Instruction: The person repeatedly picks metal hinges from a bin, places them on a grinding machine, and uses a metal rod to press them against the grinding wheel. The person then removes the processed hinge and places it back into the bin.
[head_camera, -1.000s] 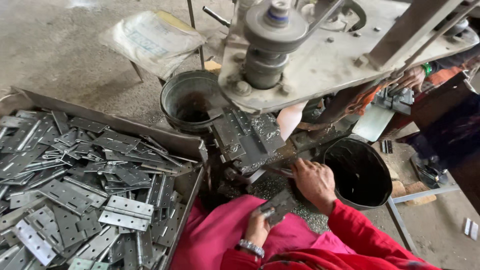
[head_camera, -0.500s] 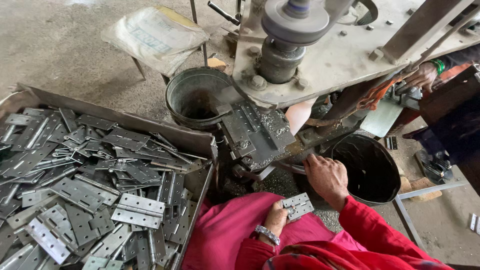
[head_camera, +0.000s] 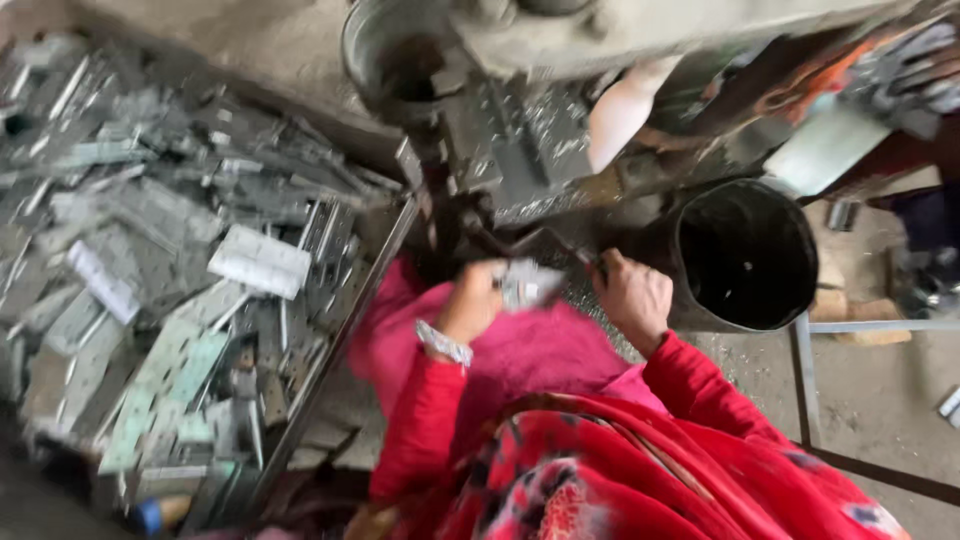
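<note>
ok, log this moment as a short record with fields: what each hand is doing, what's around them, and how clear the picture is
left hand: left hand with a bracelet at the wrist holds a small flat grey metal plate in front of the machine
right hand: right hand grips a dark handle-like part; exact grasp blurred
machine: grey metal press machine directly ahead of the hands
left of person: tray heaped with flat grey metal plates
right of person: round black bucket, inside dark
clothing: red sleeves, pink cloth over lap
image quality: motion-blurred
</note>
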